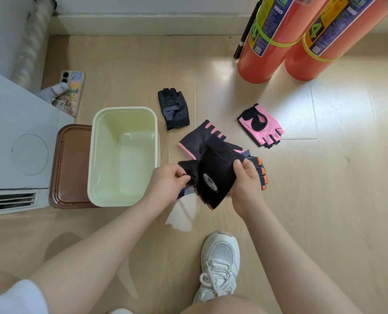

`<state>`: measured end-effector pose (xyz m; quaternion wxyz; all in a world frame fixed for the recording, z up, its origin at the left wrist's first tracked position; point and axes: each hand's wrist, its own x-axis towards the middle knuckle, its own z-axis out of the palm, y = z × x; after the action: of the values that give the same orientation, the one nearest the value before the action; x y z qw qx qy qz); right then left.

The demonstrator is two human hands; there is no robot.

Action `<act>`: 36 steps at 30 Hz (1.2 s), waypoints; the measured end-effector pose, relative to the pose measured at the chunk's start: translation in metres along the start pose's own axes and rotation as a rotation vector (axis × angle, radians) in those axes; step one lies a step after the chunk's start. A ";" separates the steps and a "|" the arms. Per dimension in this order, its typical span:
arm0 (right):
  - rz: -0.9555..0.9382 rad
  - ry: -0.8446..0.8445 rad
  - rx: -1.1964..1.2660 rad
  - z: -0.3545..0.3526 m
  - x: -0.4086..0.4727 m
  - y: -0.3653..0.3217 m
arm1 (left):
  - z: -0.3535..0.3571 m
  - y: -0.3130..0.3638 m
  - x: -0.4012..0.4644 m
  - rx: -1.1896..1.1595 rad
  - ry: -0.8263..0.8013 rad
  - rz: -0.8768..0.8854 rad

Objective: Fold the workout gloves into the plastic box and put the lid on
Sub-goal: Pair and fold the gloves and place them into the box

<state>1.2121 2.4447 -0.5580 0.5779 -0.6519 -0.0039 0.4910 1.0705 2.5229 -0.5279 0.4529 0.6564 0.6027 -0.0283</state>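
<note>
A pale wood-plank floor (125,64) carries everything, with a white baseboard along the far wall, two orange rolled mats (270,41) standing at the right and a white appliance (16,141) at the left. The pale green plastic box (159,141) sits open and empty, with the brown lid (72,166) lying flat just beside it on its left. Loose gloves lie to the right of the box: a black dotted glove (173,108), a pink glove (262,125) and a grey-and-pink glove (195,140). Both forearms reach forward over the floor. The left hand (168,180) pinches the strap and the right hand (245,177) grips the edge of a black mesh glove (218,175), lifted above the pile.
</note>
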 end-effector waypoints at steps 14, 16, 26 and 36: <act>-0.261 -0.351 -0.200 0.019 -0.045 0.014 | -0.006 0.025 -0.013 -0.667 -0.184 -0.116; -0.252 -0.505 -0.248 0.021 -0.050 0.019 | -0.013 0.016 -0.015 -0.450 -0.083 -0.057; -0.251 -0.525 -1.332 -0.021 0.015 0.078 | -0.036 -0.025 -0.028 0.120 -0.018 0.042; -0.304 -0.096 -1.411 0.000 0.034 0.112 | -0.033 -0.042 -0.032 0.065 0.042 0.018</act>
<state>1.1666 2.4269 -0.6644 0.0806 -0.8396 -0.4359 0.3140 1.0107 2.5133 -0.5127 0.4189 0.6764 0.6050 -0.0301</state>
